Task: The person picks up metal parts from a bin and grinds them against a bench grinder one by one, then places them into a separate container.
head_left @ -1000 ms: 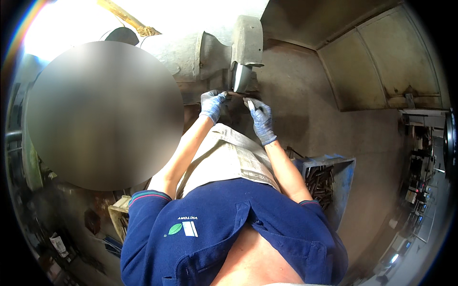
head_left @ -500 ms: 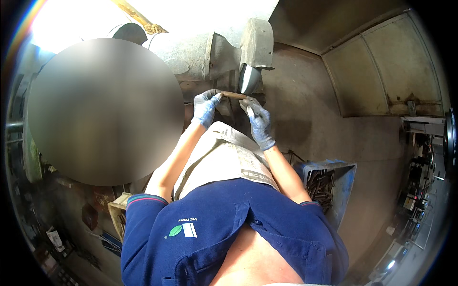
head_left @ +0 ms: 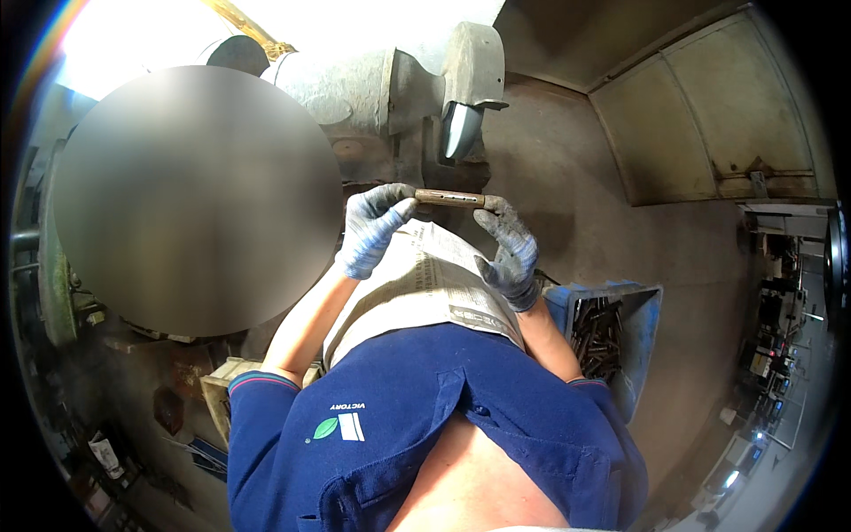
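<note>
A short brown bar [head_left: 450, 198] with a row of pale slots or marks along its side lies level between my two hands, above my lap. My left hand [head_left: 374, 229], in a blue-and-grey work glove, pinches its left end between thumb and fingers. At the right end, my right hand [head_left: 510, 253], gloved the same way, grips the tip with its fingers while its thumb stands apart lower down. Beyond the bar is a grey grinding machine [head_left: 355, 93] with a hood. Its bright wheel edge [head_left: 462, 130] shows below the hood, apart from the bar.
Newspaper [head_left: 425, 275] covers my lap. On the right stands a blue-grey bin [head_left: 640, 359] holding several dark metal pieces [head_left: 597, 335]. A wooden box [head_left: 215, 396] sits at my left. Large metal panels [head_left: 700, 124] stand at the far right. A blurred disc hides the left side.
Both hands have drawn the bar back toward me, away from the wheel. Its slotted side now shows, and my right hand has shifted outward with its thumb lowered.
</note>
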{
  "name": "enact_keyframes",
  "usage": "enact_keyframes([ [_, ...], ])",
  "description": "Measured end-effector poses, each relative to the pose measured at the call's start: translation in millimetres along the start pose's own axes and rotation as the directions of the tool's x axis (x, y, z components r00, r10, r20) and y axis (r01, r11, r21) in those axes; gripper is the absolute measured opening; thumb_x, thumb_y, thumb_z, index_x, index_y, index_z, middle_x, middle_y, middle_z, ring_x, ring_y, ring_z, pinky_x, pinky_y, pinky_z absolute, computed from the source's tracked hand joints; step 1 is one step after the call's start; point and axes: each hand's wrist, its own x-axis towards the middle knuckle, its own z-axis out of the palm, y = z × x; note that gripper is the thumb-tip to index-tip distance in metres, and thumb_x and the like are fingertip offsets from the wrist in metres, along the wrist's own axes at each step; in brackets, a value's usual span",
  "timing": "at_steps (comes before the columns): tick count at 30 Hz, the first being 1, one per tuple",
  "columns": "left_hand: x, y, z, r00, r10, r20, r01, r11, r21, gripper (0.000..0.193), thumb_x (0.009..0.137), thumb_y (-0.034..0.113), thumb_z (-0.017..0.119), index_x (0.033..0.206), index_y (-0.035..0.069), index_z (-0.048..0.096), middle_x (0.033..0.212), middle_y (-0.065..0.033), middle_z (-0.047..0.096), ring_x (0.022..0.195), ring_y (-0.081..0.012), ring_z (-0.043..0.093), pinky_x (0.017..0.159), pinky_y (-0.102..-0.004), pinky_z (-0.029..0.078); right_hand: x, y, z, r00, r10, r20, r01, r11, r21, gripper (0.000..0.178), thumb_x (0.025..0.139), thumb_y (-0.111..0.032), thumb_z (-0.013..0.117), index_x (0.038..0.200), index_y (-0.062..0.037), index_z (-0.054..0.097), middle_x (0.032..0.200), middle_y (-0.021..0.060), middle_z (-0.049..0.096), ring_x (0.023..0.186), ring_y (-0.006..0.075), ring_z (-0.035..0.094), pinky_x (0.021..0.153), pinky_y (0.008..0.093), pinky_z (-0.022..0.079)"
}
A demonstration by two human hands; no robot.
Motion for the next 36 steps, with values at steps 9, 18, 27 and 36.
enact_keyframes([
  [9, 4.3, 13.8, 17.6, 0.995, -0.095, -0.045, 0.092, 0.994, -0.052, 0.016, 0.084, 0.015, 0.065, 0.081, -0.001, 0.063, 0.068, -0.0019, 0.061, 0.061, -0.0064, 0.054, 0.057, -0.0211, 0.043, -1.4, -8.2, 3.3, 0.998, 0.055, 0.001, -0.055, 0.997, 0.05, 0.045, 0.08, -0.032, 0.068, 0.109, 0.0015, 0.061, 0.114, 0.0221, 0.057, 0.104, 0.0326, 0.059, 0.091, 0.0372, 0.047],
  [18, 19.9, -8.9, 14.6, 1.0, 0.014, -0.01, -0.014, 0.997, 0.073, 0.014, 0.084, 0.007, 0.064, 0.095, -0.002, 0.064, 0.079, -0.0037, 0.065, 0.068, -0.006, 0.057, 0.062, -0.0211, 0.048, -11.7, 5.7, 11.2, 0.938, 0.344, -0.036, -0.332, 0.924, 0.189, 0.027, 0.083, -0.009, 0.059, 0.109, -0.0002, 0.064, 0.118, 0.0144, 0.057, 0.115, 0.0262, 0.051, 0.099, 0.0333, 0.038],
  [27, 56.2, -49.5, 2.3, 0.985, -0.158, -0.069, 0.156, 0.987, -0.025, 0.009, 0.085, 0.005, 0.062, 0.091, -0.002, 0.063, 0.077, -0.0024, 0.064, 0.067, -0.0064, 0.057, 0.06, -0.0213, 0.048, -25.7, 61.9, 26.2, 0.955, 0.294, -0.042, -0.296, 0.955, -0.031, 0.026, 0.082, -0.002, 0.061, 0.108, -0.002, 0.065, 0.114, 0.0124, 0.061, 0.114, 0.0244, 0.053, 0.097, 0.032, 0.04],
  [36, 91.9, -85.4, 19.2, 0.976, -0.105, -0.192, 0.133, 0.981, 0.14, 0.007, 0.084, 0.006, 0.064, 0.086, 0.0, 0.066, 0.077, -0.0017, 0.065, 0.064, -0.0077, 0.056, 0.058, -0.0221, 0.047, -19.3, 106.3, 20.5, 0.902, 0.416, -0.111, -0.416, 0.909, 0.027, 0.016, 0.079, 0.0, 0.066, 0.094, -0.0024, 0.069, 0.097, 0.0099, 0.067, 0.098, 0.0201, 0.062, 0.085, 0.0289, 0.048],
])
